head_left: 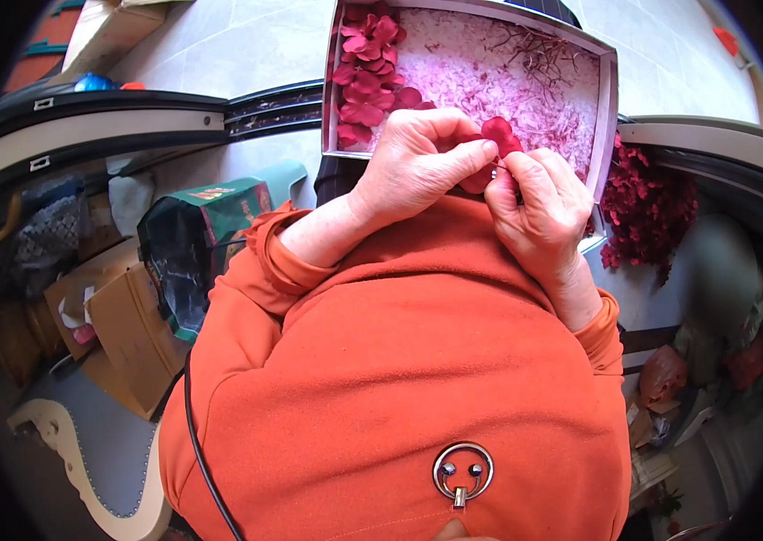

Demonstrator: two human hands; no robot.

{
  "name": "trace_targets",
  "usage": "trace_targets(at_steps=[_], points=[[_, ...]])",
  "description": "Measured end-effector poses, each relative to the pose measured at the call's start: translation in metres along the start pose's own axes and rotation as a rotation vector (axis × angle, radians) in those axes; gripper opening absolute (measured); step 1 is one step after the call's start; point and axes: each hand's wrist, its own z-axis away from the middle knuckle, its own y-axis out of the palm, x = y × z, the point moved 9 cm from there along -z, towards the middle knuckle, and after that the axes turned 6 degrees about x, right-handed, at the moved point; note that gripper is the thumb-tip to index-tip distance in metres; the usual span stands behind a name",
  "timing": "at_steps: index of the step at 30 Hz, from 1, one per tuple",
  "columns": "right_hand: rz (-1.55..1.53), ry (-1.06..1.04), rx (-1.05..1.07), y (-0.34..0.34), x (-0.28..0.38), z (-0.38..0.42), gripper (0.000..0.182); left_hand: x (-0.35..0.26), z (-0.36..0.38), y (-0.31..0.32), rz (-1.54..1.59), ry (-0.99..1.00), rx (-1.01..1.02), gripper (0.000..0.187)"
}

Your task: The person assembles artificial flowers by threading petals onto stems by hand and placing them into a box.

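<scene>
The green bag point(205, 236) at the left carries print too small to read; the left hand point(417, 167) closes thumb and fingers on a red fabric petal point(498, 135) over the near edge of the shallow box point(605, 117); the right hand point(539, 212) pinches its lower edge; the petal looks featherlight, limp and easily creased, best taken by its base between fingertips; loose red flowers point(647, 203) lie just right of the box.

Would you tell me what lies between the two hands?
In the head view, a red petal sits pinched between the left hand and right hand.
</scene>
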Motion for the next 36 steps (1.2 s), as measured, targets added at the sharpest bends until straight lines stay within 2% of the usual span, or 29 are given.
trace_targets(at_steps=[10,13,15,17,19,20,21,23,24,25,27,31,33,36], points=[[-0.012,0.018,0.020,0.002,0.000,-0.003,0.019,0.000,0.000,0.000,-0.009,0.015,0.002,0.008],[-0.017,-0.035,-0.013,0.000,0.006,-0.005,0.019,-0.001,0.001,0.000,-0.028,0.048,0.004,0.009],[-0.110,0.022,0.038,0.002,0.000,-0.005,0.017,0.002,0.001,0.001,0.009,0.023,0.021,0.010],[-0.268,0.170,0.040,-0.001,-0.015,-0.003,0.015,0.004,0.003,0.006,0.094,-0.059,0.048,0.015],[-0.400,0.224,-0.035,-0.010,-0.024,-0.005,0.017,0.008,0.005,0.010,0.174,-0.129,0.069,0.018],[-0.453,0.262,-0.007,-0.010,-0.031,-0.002,0.019,0.017,0.005,0.009,0.128,-0.188,0.104,0.021],[-0.479,0.281,0.021,-0.008,-0.035,0.000,0.017,0.015,0.005,0.005,-0.016,-0.238,0.170,0.021],[-0.538,0.329,0.062,-0.007,-0.039,0.002,0.013,-0.014,0.004,-0.030,-0.504,-0.027,0.014,0.017],[-0.542,0.328,0.058,-0.007,-0.040,0.002,0.013,-0.040,0.006,-0.048,-0.802,0.258,-0.121,0.013],[-0.544,0.368,0.071,-0.005,-0.043,0.005,0.010,-0.059,0.012,-0.056,-1.154,0.329,-0.256,0.011],[-0.543,0.404,0.086,-0.003,-0.044,0.005,0.008,-0.062,0.016,-0.058,-1.413,0.333,-0.309,0.010],[-0.490,0.335,0.157,0.005,-0.035,0.001,0.003,-0.049,0.010,-0.039,-1.564,0.379,-0.200,0.010],[-0.406,0.324,0.231,0.011,-0.032,0.001,0.004,-0.035,0.002,-0.039,-1.655,0.330,-0.159,0.011],[-0.406,0.318,0.244,0.015,-0.030,0.000,0.004,-0.029,-0.004,-0.037,-1.651,0.339,-0.137,0.010]])
